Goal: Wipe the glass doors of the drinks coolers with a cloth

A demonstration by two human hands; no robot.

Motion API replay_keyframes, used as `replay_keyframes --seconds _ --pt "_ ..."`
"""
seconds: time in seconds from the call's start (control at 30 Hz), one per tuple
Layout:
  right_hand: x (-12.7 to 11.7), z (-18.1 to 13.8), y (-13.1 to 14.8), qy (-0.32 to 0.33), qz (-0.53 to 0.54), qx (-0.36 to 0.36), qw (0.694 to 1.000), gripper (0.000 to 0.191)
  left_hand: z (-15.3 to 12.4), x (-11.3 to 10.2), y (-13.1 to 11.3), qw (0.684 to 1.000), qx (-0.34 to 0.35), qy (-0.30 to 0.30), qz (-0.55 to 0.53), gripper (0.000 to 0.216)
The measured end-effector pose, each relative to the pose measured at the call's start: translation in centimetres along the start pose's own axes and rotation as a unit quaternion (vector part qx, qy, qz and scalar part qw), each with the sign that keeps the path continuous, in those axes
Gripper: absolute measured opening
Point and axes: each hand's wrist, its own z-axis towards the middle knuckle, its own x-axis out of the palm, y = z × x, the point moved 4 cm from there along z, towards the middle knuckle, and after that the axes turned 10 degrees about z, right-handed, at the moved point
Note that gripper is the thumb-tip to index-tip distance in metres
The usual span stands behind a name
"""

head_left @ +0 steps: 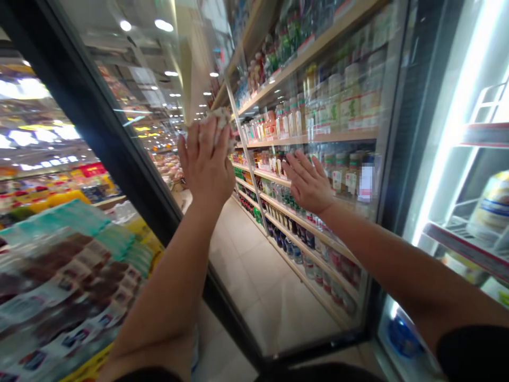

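My left hand [207, 164] presses a whitish crumpled cloth [221, 120] against the glass of an open cooler door [286, 297], fingers closed over the cloth. My right hand [308, 183] lies flat on the same glass a little to the right and lower, fingers spread, holding nothing. The glass reflects store shelves of bottles and a tiled floor.
The door's black frame [99, 122] runs diagonally from upper left to bottom centre. Behind it at left lie stacked packaged goods [67, 276]. At right the lit cooler interior [469, 159] shows wire shelves with a container [493, 204].
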Motion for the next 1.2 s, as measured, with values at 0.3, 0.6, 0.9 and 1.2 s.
replay_keyframes --seconds 0.3,0.6,0.9,1.2 --pt "0.2 -0.1 0.1 0.0 -0.025 -0.011 1.0 0.073 -4.6 -0.3 -0.8 0.982 0.186 0.033 0.027 0.055" --pt "0.4 -0.2 -0.2 0.017 -0.004 0.01 1.0 0.075 -6.0 -1.0 -0.2 0.99 0.134 -0.013 0.03 0.058" --pt "0.3 0.0 0.1 0.01 -0.015 0.003 1.0 0.073 -7.0 -2.4 3.9 0.998 0.024 -0.031 0.047 0.058" --pt "0.6 0.1 -0.2 0.026 0.012 0.021 0.999 0.071 -12.0 -1.2 2.9 0.987 0.149 0.023 0.062 0.063"
